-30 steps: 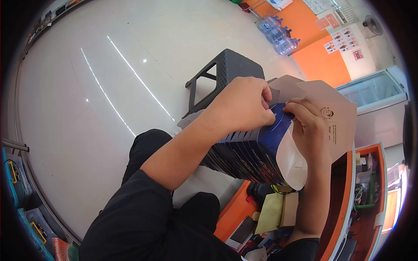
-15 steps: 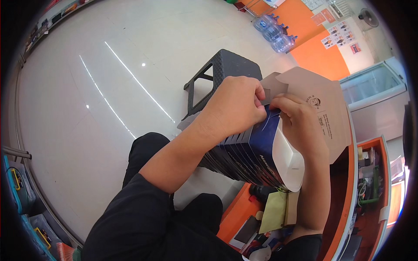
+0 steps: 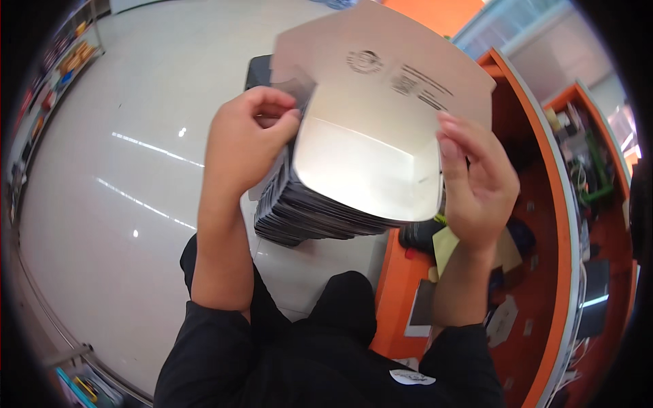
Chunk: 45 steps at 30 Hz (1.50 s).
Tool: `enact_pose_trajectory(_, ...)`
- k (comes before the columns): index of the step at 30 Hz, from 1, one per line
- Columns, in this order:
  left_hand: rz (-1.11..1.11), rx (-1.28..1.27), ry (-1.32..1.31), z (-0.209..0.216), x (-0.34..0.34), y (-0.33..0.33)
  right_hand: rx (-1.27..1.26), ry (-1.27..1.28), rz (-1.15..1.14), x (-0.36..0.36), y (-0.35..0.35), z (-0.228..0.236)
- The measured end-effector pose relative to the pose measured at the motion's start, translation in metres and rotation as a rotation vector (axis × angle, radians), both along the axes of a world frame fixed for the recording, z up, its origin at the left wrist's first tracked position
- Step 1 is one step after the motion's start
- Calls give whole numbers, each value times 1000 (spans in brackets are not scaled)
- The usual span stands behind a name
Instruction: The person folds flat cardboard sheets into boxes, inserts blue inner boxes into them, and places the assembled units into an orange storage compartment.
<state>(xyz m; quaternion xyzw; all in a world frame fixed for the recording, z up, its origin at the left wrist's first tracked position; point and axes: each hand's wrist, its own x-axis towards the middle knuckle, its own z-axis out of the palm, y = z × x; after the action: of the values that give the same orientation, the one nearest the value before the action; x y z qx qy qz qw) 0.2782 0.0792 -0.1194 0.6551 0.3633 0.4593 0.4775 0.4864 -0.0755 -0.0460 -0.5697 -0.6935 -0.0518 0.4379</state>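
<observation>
A paper food box [image 3: 360,160] with a white inside and its brown printed lid [image 3: 422,51] raised lies at the front of a long stack of nested dark boxes [image 3: 299,211]. Its opening faces me. At the box's left edge my left hand [image 3: 255,132] is closed in a pinch, close to a small grey flap [image 3: 298,87]. My right hand [image 3: 476,180] holds the right edge near the lid fold between thumb and forefinger, the other fingers loosely curled. The fingertips partly hide the edges they grip.
Behind the stack shows part of a dark stool [image 3: 258,71]. An orange counter [image 3: 544,170] with open shelves curves along the right, holding papers, cables and a black bag-like item. Shelving with goods [image 3: 68,64] stands far left above the tiled floor [image 3: 149,102].
My hands have moved from close together at the box's upper corner to opposite sides of it. The opening and lid now face me more squarely, and the view has shifted.
</observation>
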Motion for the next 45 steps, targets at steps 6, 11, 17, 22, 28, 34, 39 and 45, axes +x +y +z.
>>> enact_pose_trajectory(6, 33, -49, -80, -11, 10, 0, 146, 989, -262, 4, -42, -132)
enact_pose_trajectory(11, 76, -187, -311, -30, 29, -4, -121, 1081, 95, -18, -39, -192)
enact_pose_trajectory(17, -6, -180, -433, -56, 7, 15, -109, 838, 111, -32, -37, -185)
enact_pose_trajectory(22, -79, -228, -364, -40, 8, 7, -104, 850, 121, -13, -50, -197)
enact_pose_trajectory(28, -173, -78, -279, -39, 9, 0, 206, 1113, -497, 59, -130, -290)
enact_pose_trajectory(34, -163, 17, -320, -36, 6, -22, 42, 191, -1860, 171, -361, -396)
enact_pose_trajectory(39, -183, 37, -339, -53, 11, -13, -697, 152, -2466, 193, -588, -398)
enact_pose_trajectory(45, -334, 331, -283, -57, 2, 3, -1237, -69, -1685, 191, -615, -404)
